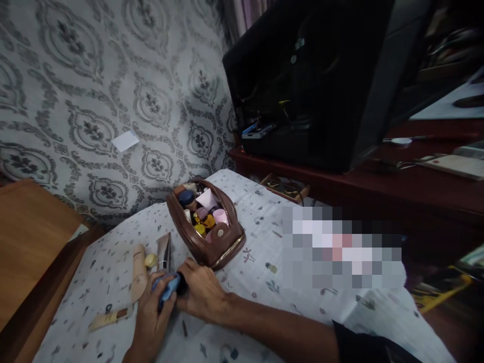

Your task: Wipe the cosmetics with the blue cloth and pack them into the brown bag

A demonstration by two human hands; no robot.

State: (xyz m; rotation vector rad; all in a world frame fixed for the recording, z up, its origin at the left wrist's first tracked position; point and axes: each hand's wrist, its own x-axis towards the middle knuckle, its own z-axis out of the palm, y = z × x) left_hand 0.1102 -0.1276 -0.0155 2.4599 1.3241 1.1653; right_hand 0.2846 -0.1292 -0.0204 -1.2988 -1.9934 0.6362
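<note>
My left hand (153,305) is closed round a crumpled light-blue cloth (168,290). Against it, my right hand (204,290) grips a small black object (182,285), mostly covered by the fingers, so its kind does not show. Just beyond both hands stands an unzipped brown toiletry bag (185,234), filled with several jars, tubes and caps. Left of the bag lie a silvery tube (164,249), a small round cream-coloured item (150,260) and a beige tube (139,267). Another cream tube (109,319) rests left of my left hand.
A white printed cloth (260,282) covers the surface. Patterned wallpaper (94,91) rises behind it. At the right stands a large black screen (302,91) on a dark red desk (378,186). A brown wooden panel (34,252) borders the left side. One patch on the right is pixelated.
</note>
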